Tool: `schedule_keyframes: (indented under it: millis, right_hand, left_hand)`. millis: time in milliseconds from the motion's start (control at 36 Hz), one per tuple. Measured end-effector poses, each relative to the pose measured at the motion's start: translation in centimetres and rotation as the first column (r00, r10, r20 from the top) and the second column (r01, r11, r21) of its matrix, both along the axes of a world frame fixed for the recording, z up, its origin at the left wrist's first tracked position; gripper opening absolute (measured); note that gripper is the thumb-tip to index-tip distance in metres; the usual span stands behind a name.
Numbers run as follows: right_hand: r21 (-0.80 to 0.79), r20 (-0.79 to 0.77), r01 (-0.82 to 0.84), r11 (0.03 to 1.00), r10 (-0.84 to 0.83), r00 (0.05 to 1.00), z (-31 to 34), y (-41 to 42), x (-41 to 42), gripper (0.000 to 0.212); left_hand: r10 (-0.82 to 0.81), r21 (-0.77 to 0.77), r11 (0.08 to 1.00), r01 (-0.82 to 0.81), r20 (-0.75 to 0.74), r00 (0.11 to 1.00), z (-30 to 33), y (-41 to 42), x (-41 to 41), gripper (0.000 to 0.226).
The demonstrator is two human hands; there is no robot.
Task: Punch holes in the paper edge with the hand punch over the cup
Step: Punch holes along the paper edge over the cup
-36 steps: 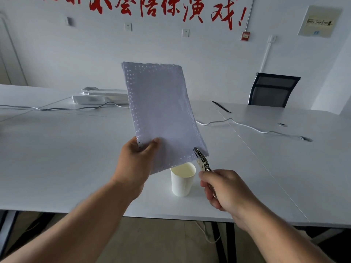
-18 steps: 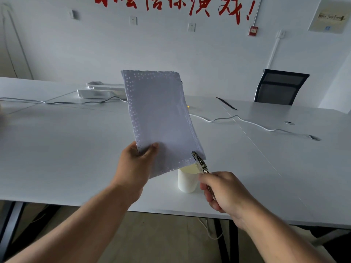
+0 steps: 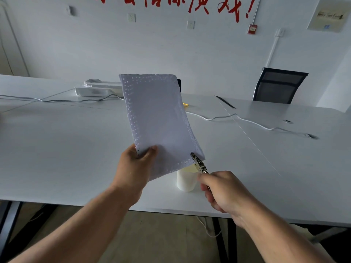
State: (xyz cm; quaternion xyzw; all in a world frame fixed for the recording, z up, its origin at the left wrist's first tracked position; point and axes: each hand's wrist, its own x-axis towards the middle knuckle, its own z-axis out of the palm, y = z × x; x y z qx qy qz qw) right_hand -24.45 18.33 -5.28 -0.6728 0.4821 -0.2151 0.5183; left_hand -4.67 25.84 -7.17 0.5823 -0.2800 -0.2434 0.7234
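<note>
- Head view: the left hand (image 3: 135, 166) pinches the lower left corner of the paper (image 3: 157, 120), thumb on the front, holding the sheet tilted up above the table (image 3: 66, 149).
- The right hand (image 3: 223, 190) is closed around the handles of the hand punch (image 3: 198, 163); its metal head bites the sheet's lower right corner.
- Rows of punched holes run along the paper's top, left, right and bottom edges.
- The cup (image 3: 186, 180) stands upright on the table just beside the right hand, directly under the punch and the sheet's lower edge, which covers part of its rim.
- The cup stands near the table's front edge; bare tabletop lies open to its left and right.
- Farther back, a white cable (image 3: 247, 120) snakes across the table right of the paper, well apart from the cup.
- A white flat device (image 3: 98, 90) with a grey cable (image 3: 57, 100) lies behind the sheet's left side.
- A black chair (image 3: 279, 85) stands at the far right by the wall.
</note>
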Motion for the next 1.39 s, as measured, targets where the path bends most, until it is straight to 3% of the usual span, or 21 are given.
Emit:
schedule_keyframes:
  millis: [222, 611, 1389]
  right_hand:
    - [0.126, 0.05, -0.028, 0.992, 0.022, 0.999, 0.8, 0.2, -0.5, 0.035]
    - [0.055, 0.051, -0.027, 0.998, 0.024, 0.998, 1.1, 0.7, -0.6, 0.027]
    - [0.039, 0.053, -0.015, 0.999, 0.013, 0.999, 1.1, 1.0, -0.8, 0.029]
  left_hand:
    - [0.037, -0.004, 0.999, -0.037, 0.0, 0.999, 0.1, -0.4, -0.2, 0.015]
    - [0.029, -0.013, 1.0, -0.029, 0.011, 1.0, 0.4, -0.5, -0.7, 0.014]
    - [0.022, -0.014, 1.0, -0.022, 0.005, 1.0, 0.2, -0.7, -0.6, 0.015]
